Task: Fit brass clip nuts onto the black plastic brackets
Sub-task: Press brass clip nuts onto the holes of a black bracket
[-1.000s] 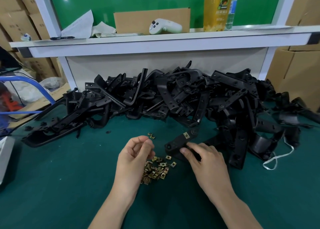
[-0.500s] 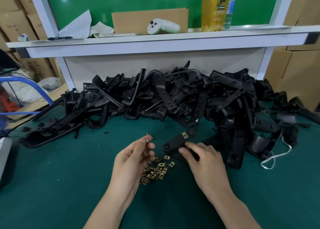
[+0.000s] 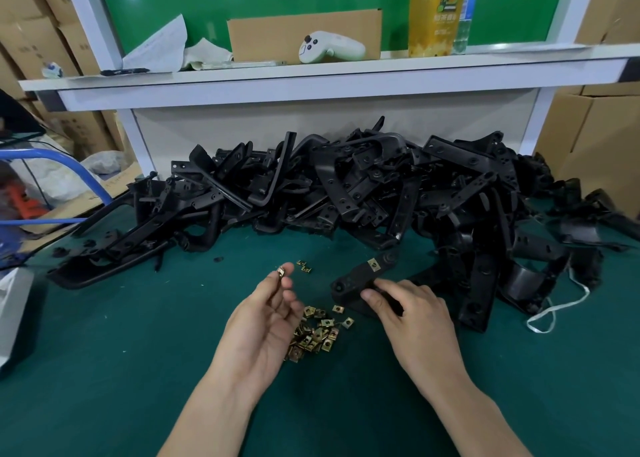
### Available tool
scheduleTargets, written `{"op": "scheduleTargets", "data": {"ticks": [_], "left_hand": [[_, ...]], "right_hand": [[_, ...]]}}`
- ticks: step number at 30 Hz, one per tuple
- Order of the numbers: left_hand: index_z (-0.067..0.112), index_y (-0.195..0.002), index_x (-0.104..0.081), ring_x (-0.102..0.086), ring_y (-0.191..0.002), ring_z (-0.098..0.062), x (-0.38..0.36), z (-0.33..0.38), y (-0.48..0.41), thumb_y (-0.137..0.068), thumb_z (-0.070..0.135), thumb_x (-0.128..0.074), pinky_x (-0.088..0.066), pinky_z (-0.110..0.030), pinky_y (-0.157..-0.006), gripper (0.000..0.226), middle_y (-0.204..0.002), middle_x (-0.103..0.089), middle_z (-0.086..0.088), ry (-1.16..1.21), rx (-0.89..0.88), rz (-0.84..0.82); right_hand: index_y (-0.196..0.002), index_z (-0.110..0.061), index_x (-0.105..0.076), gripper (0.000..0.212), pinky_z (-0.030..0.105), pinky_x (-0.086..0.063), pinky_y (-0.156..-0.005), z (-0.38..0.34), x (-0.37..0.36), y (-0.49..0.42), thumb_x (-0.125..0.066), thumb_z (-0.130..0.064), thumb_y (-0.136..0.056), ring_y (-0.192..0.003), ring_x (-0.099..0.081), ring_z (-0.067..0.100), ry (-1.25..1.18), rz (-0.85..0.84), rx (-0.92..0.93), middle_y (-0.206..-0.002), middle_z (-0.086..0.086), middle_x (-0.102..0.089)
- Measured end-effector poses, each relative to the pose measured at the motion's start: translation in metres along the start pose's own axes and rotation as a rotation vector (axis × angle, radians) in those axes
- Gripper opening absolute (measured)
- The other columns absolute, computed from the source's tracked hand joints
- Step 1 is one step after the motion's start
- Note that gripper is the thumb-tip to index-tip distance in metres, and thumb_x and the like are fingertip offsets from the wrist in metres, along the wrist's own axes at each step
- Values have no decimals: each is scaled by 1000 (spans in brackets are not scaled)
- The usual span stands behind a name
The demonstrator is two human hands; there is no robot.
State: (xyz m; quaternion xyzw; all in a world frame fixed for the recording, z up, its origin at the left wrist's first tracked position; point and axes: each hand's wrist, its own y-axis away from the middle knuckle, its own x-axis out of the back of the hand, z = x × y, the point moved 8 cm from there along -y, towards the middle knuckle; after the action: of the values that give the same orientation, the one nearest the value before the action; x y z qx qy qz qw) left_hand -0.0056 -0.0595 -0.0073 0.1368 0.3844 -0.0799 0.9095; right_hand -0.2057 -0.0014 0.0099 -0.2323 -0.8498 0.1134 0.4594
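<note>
Left hand [image 3: 263, 321] held palm-up; we note one brass clip nut [image 3: 281, 271] pinched at its fingertips, other fingers loosely curled. Right hand [image 3: 412, 314] lies knuckles-up, fingers curled over the near end of a black bracket [image 3: 360, 276] resting on the green surface [image 3: 104, 352]; a fitted nut [image 3: 373, 265] sits near its far end. Loose nuts [image 3: 315, 335] lie between our hands, two strays [image 3: 304, 266] farther off. Bracket heap [image 3: 346, 193] spans the far side, under a white shelf [image 3: 311, 76] carrying a controller [image 3: 330, 46]
</note>
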Motion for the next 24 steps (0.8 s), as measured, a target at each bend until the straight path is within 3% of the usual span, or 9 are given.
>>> {"op": "scheduleTargets", "data": {"ticks": [7,14,24], "left_hand": [[15,-115,-74,-59,-68,-7,-2,4,1,-85,22,-64,-54,-25,-66,33,-84,-65,4,-127,-72,-49],[24,-114,-77,-63,-77,-9,-6,8,7,-86,18,-65,-52,-27,-73,31,-93,-69,3,-312,-174,-87],[22,-113,-77,-63,-76,-10,-8,9,7,-87,15,-64,-54,-27,-71,30,-92,-69,2,-296,-171,-102]], "right_hand": [[-125,-30,-68,64,30,-35,-88,0,0,0,-32,-69,-89,-101,-53,12,-7,0,-3,-112,-16,-66],[-125,-29,-69,65,31,-36,-88,-2,1,0,-32,-69,-89,-100,-54,13,-13,3,4,-112,-14,-67],[-126,-30,-67,67,32,-37,-91,-2,0,0,-29,-70,-88,-102,-54,13,-2,-11,3,-114,-14,-67]]}}
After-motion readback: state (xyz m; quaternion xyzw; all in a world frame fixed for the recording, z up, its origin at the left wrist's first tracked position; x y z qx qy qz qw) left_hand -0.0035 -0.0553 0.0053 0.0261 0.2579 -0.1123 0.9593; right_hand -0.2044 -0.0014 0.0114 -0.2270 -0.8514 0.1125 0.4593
